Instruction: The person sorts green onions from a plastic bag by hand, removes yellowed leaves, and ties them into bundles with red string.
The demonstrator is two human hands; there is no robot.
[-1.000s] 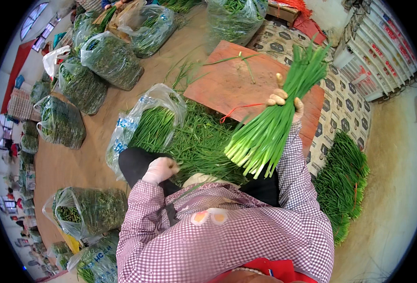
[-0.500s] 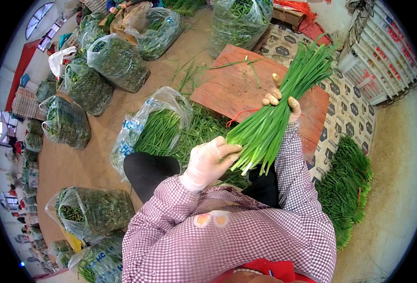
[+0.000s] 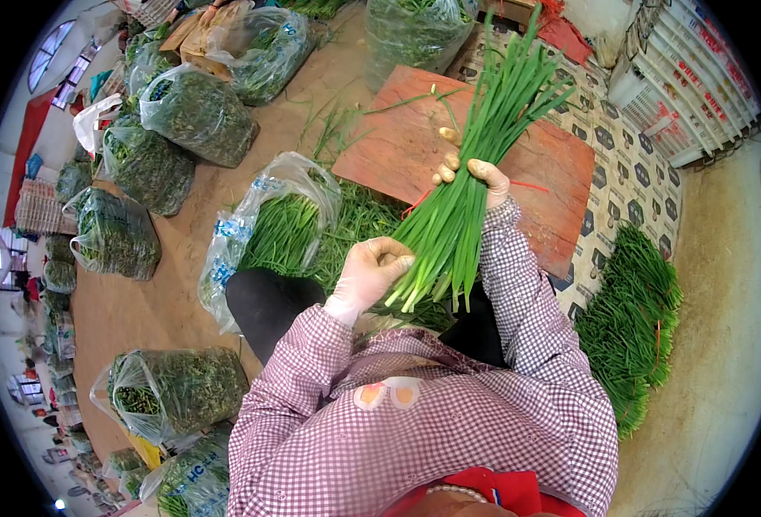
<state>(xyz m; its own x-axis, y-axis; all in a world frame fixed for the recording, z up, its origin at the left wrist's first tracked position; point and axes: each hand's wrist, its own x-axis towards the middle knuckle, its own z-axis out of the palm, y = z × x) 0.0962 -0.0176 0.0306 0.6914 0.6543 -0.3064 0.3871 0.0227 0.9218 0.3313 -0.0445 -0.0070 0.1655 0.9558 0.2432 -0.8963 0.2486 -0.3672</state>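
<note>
A worker in a checked smock (image 3: 397, 439) grips a bunch of garlic chives (image 3: 458, 207) at the centre of the frame, right hand (image 3: 475, 177) closed around the middle of the leaves. The bunch slants, green tips toward the upper right and paler stalk ends toward the lower centre. The left hand (image 3: 368, 274), in a thin pale glove, brings thumb and bent fingers to the left edge near those ends; whether a stalk is pinched between them cannot be told. Behind the bunch lies a reddish wooden board (image 3: 544, 181), a patterned mat (image 3: 608, 146) beyond it. Left of centre, an open plastic bag (image 3: 217, 276) holds more greens beside loose leaves (image 3: 350, 241). A dense pile of chives (image 3: 634, 327) lies at the right, white plastic crates (image 3: 682, 86) stand upper right, and stuffed bags (image 3: 199, 121) fill the upper left.
</note>
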